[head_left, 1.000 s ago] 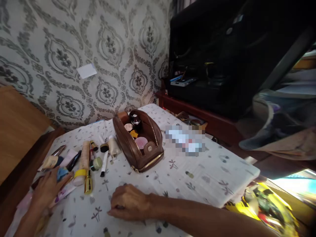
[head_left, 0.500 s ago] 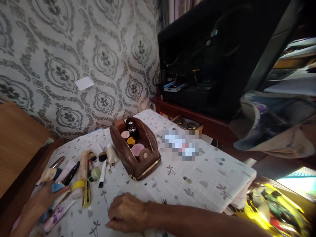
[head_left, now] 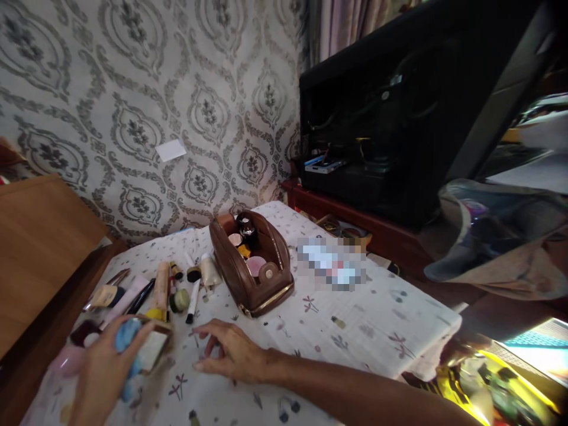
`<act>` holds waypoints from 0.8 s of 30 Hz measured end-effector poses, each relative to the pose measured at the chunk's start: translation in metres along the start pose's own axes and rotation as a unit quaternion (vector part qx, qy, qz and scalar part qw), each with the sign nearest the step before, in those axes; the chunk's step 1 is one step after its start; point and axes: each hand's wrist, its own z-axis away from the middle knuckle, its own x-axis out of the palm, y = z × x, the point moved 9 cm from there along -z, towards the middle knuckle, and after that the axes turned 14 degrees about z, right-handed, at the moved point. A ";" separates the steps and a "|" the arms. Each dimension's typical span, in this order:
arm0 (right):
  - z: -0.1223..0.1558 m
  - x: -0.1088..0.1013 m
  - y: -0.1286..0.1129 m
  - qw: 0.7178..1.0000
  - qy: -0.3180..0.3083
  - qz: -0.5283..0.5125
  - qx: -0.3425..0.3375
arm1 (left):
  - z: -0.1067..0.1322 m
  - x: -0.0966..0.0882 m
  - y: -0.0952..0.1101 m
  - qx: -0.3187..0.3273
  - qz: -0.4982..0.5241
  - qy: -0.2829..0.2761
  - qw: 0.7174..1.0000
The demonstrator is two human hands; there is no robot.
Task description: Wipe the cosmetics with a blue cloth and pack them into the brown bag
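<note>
My left hand (head_left: pixel 100 367) is closed around a crumpled blue cloth (head_left: pixel 126 334) and a small squarish case (head_left: pixel 155 348) with a pale face and brown-gold edge. The case is blurred, so its kind is unclear. Nothing is in my right hand (head_left: pixel 233 350), which hovers over or rests on the cloth-covered table with its fingers apart. Beyond it stands an open brown makeup bag (head_left: pixel 255 296). Inside are a dark bottle (head_left: pixel 245 228), a pink round item (head_left: pixel 256 266) and other small cosmetics. Tubes (head_left: pixel 162 284) and a green-lidded jar (head_left: pixel 180 300) lie left of the bag.
A patterned white cloth (head_left: pixel 377 331) covers the table. Right of the bag lies a pixelated item (head_left: pixel 331 264). A large black television (head_left: pixel 377 130) stands behind, a wooden panel (head_left: pixel 44 254) is at the left, and a yellow bag (head_left: pixel 501 384) sits low at the right.
My left hand has moved right and now holds the squarish case together with the blue cloth. The fingers of my right hand have spread from a curled pose. The view has shifted slightly.
</note>
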 end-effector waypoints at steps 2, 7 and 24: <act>-0.002 -0.001 0.002 0.999 0.005 -0.044 0.008 | 0.020 0.017 0.047 0.049 0.102 0.024 0.993; -0.004 -0.003 0.004 0.999 0.001 -0.046 0.020 | 0.040 0.051 0.100 0.135 0.192 -0.030 0.972; 0.005 -0.009 -0.019 0.997 -0.015 0.056 -0.043 | 0.054 0.060 0.080 0.101 0.254 -0.101 0.956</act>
